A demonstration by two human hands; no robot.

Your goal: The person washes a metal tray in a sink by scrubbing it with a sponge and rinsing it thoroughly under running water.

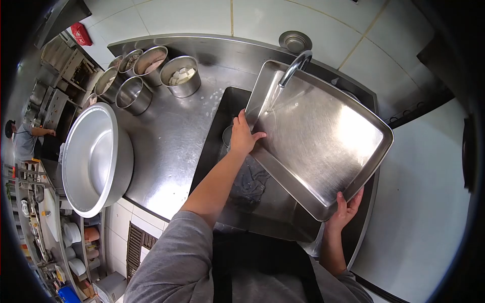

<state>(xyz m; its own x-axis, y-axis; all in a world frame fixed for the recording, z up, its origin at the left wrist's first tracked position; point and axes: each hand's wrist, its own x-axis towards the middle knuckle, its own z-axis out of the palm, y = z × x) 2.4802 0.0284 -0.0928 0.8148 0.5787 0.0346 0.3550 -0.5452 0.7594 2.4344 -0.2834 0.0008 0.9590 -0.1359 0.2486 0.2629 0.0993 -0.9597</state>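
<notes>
Both my hands grip a large rectangular steel pan [313, 136], tilted over the sink [273, 214]. My left hand [243, 135] closes on its left rim, thumb inside and fingers on the outer wall. At the lower right corner my right hand [344, 212] holds the rim, thumb on top; its other fingers are partly hidden under the pan. A curved faucet [297, 66] reaches over the pan's upper end, and a stream runs from it onto the pan's inside. Under the pan, water shows on the sink floor, with a round object partly hidden behind my left hand.
Left of the sink, a big aluminium basin [124, 166] stands tilted on the steel counter [174, 126]. Several round steel pots [182, 86] are grouped at the back, some with pale food inside. Farther left are shelves of dishes [73, 232] and another person [24, 141].
</notes>
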